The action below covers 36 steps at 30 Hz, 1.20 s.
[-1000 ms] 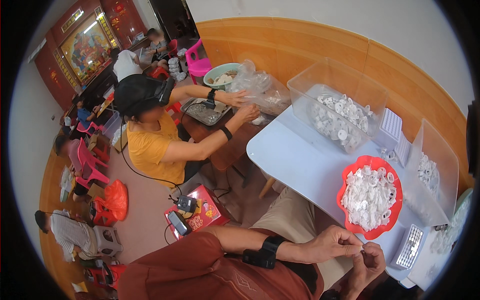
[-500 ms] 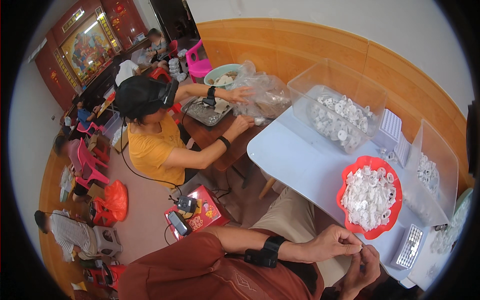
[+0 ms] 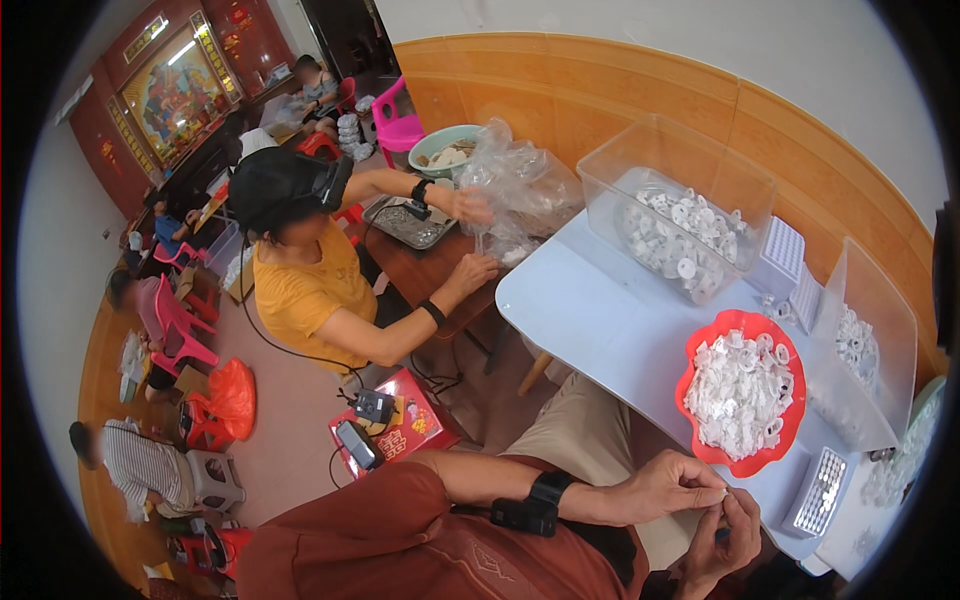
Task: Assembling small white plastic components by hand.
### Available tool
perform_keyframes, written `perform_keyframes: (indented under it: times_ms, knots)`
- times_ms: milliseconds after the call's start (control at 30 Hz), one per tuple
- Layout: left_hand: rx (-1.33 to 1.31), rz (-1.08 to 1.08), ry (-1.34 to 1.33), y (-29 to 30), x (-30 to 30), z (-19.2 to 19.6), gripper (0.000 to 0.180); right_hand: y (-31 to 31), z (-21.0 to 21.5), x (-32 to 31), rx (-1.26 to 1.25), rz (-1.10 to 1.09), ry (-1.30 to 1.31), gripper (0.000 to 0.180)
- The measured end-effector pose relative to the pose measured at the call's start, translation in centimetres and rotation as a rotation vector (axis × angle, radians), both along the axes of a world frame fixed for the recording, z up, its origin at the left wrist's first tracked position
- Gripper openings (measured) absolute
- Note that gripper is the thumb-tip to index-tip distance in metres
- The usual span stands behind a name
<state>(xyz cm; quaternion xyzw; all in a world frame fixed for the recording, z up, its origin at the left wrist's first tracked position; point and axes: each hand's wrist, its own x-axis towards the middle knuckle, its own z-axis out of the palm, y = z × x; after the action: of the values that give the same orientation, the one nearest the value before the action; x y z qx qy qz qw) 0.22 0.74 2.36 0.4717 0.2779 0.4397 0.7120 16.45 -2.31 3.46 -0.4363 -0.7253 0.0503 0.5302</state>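
Observation:
My left hand point(image 3: 665, 488) and my right hand point(image 3: 728, 545) meet fingertip to fingertip in front of the table's near edge. A tiny whitish piece point(image 3: 724, 494) shows between the pinched tips; its kind is too small to make out. Something small and blue peeks out among my right fingers. Just beyond my hands stands a red scalloped bowl point(image 3: 686, 398), heaped with small white and clear plastic parts point(image 3: 740, 390). To the right of the bowl, a small white tray point(image 3: 818, 492) holds rows of round, shiny pieces.
On the pale blue table point(image 3: 590, 310) are a clear bin point(image 3: 620, 170) of white plastic parts, a tilted clear bin point(image 3: 860, 400) and white racks point(image 3: 780, 255). A co-worker in a yellow shirt point(image 3: 310, 300) handles a clear plastic bag point(image 3: 530, 185). A red box point(image 3: 410, 425) carries small devices.
My hands keep nearly the same pinch and place. The co-worker's hands have shifted slightly left and down at the plastic bag.

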Motion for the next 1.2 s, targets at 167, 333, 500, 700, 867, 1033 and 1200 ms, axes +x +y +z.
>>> perform_keyframes:
  times_ms: [167,333,500,700,867,1033,1200]
  knots:
    - [0.036,0.003,0.056,0.2,-0.2,0.0,0.029,0.4,-0.2,0.0,0.023,-0.008,-0.007,0.023]
    - [0.07,0.01,0.08,0.2,-0.4,0.5,0.03,0.5,-0.6,0.2,0.051,-0.02,-0.01,0.026]
    - [0.022,0.046,0.066,-0.1,0.2,0.9,0.03,0.5,-0.4,0.4,0.07,-0.016,-0.001,0.026]
    - [0.005,0.034,0.008,0.0,0.8,0.5,0.026,0.5,0.6,0.3,0.062,-0.08,0.005,0.024]
    - [-0.077,0.037,-0.011,0.3,0.2,0.1,0.016,0.7,0.1,0.3,-0.043,-0.055,0.046,0.025]
    - [-0.063,0.038,-0.008,0.4,-0.2,0.6,0.019,1.3,0.3,0.2,0.014,0.02,0.061,0.027]
    - [-0.052,-0.006,-0.064,0.1,-0.1,0.1,0.021,1.3,-0.2,0.4,0.063,0.04,0.071,0.028]
